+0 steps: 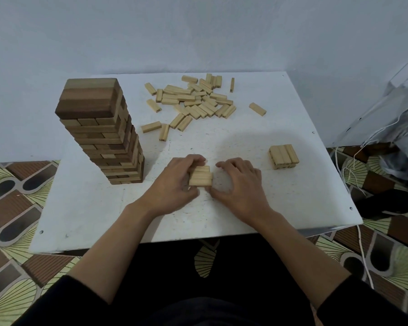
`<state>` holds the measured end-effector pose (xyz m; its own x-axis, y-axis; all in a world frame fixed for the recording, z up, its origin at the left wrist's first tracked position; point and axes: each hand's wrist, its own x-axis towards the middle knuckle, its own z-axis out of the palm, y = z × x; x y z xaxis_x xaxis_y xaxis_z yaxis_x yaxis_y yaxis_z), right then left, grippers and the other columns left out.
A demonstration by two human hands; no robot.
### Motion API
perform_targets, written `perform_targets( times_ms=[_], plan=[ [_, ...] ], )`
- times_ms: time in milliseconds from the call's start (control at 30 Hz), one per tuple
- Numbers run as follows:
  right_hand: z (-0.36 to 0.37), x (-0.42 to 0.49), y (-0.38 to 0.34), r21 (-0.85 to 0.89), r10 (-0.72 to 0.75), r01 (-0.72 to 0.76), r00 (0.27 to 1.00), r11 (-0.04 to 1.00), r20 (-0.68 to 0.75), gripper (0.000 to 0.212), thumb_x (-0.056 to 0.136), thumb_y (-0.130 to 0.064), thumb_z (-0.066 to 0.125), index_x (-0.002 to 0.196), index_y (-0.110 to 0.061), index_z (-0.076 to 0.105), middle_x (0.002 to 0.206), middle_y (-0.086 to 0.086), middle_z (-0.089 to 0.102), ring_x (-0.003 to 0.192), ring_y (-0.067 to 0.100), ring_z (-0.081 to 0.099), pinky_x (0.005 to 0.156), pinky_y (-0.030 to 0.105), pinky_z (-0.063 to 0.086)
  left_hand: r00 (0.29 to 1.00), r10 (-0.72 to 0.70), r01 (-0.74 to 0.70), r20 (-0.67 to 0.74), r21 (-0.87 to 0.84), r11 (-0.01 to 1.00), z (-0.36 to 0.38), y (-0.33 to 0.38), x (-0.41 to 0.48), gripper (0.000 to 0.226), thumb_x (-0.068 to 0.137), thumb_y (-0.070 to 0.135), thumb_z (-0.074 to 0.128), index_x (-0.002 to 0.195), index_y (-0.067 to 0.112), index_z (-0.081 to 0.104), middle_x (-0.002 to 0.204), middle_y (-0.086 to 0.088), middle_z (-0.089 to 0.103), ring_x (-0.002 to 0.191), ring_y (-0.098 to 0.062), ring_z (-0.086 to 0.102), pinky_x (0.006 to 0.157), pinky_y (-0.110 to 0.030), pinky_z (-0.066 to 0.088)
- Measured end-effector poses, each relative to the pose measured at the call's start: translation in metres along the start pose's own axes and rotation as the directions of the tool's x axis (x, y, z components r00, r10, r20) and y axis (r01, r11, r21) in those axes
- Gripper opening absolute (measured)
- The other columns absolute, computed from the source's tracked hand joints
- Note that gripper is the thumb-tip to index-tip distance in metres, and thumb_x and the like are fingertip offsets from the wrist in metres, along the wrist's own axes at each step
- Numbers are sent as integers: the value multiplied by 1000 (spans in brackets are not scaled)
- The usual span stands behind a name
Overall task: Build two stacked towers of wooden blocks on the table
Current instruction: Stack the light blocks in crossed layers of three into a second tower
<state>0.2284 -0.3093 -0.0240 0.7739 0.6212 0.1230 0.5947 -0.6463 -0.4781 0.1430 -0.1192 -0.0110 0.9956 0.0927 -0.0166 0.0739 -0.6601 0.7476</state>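
Standing on the white table (245, 208), at the left of the frame, the tall tower (104, 128) of darker and lighter wood looks finished — many layers, with a solid cap on top. I judge one of the two towers as done. The loose blocks (198, 100) of pale wood lie in a scattered heap at the upper middle of the frame, well apart from the hands, so most material for the second tower is not yet used. At the lower middle, the left hand (174, 182) curls its fingers and thumb round the small bundle (200, 176) of pale blocks. The right hand (238, 184) sits just beside it with arched fingers. Its thumb seems to meet the near corner of the small bundle, but I cannot tell if it really grips. At the right of the frame the low stack (283, 156) rests alone — a few blocks only, probably the start of the second tower.
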Motion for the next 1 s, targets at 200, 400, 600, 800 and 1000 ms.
perform_targets(
  times_ms=[200, 400, 600, 800, 1000],
  plan=[
    [0, -13, 8, -221, -41, 98, 968, 970, 246, 84, 96, -72, 11, 161, -20, 9, 169, -3, 1, 154, 12, -7, 125, 41, -1, 975, 66, -27, -213, 179, 983, 11, -15, -24, 64, 92, 31, 63, 150, 15, 42, 151, 0, 47, 141, -17, 37, 117, -40, 32],
    [6, -11, 3, -293, -24, 126, 944, 948, 329, 76, 100, -66, 0, 160, -20, -12, 165, -9, -27, 149, 11, -30, 123, 52, -13, 993, -12, 75, -120, 535, 842, 27, -23, -35, 73, 107, 56, 18, 160, 7, 20, 168, -10, 15, 157, -20, 5, 127, -41, 15],
    [13, -10, -3, -321, -28, 133, 949, 938, 313, 80, 92, -61, -14, 160, -19, -7, 166, -10, -22, 151, 19, -27, 121, 57, -14, 985, -4, 115, -171, 647, 754, 37, -15, -37, 62, 108, 45, 15, 159, 11, 27, 167, -2, 22, 156, -25, 12, 119, -39, 18],
    [19, -9, -5, -323, -20, 114, 960, 939, 280, 74, 96, -55, -9, 161, -20, 0, 167, -11, -15, 152, 22, -24, 120, 60, -14, 985, -22, 130, -170, 658, 742, 37, -13, -37, 59, 109, 42, 16, 159, 13, 29, 166, 1, 25, 156, -23, 12, 120, -39, 21],
    [17, -8, -4, -302, -22, 106, 963, 947, 268, 70, 99, -54, -4, 161, -23, 6, 167, -15, -10, 153, 20, -22, 120, 58, -15, 982, -20, 139, -189, 643, 753, 38, -14, -35, 57, 109, 42, 19, 156, 14, 37, 164, 3, 31, 156, -22, 15, 120, -39, 24]
  ],
)
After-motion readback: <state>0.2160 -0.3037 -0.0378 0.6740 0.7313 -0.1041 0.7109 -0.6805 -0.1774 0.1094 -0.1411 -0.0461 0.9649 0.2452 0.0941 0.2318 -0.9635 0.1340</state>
